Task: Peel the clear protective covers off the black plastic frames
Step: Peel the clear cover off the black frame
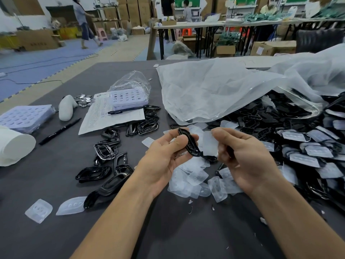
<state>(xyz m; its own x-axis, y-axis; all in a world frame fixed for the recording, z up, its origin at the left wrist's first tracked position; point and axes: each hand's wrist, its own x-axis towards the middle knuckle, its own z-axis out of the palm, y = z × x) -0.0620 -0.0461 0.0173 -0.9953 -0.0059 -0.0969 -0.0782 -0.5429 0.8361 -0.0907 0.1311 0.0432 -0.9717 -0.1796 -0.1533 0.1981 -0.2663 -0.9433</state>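
My left hand (164,156) grips a glossy black plastic frame (190,144) edge-on above the table, thumb on its upper end. My right hand (240,156) pinches a clear protective cover (210,144) that stands partly lifted off the frame's right side. Under both hands lies a heap of peeled clear covers (192,182). Bare black frames (106,152) are scattered to the left. To the right a large pile of covered frames (302,146) spills from a big plastic bag (224,90).
On the grey table (56,184) lie two pens, a paper sheet (104,116), lilac trays (24,116), a white paper roll (13,144), small metal discs and two loose covers at front left. People move among tables and boxes behind.
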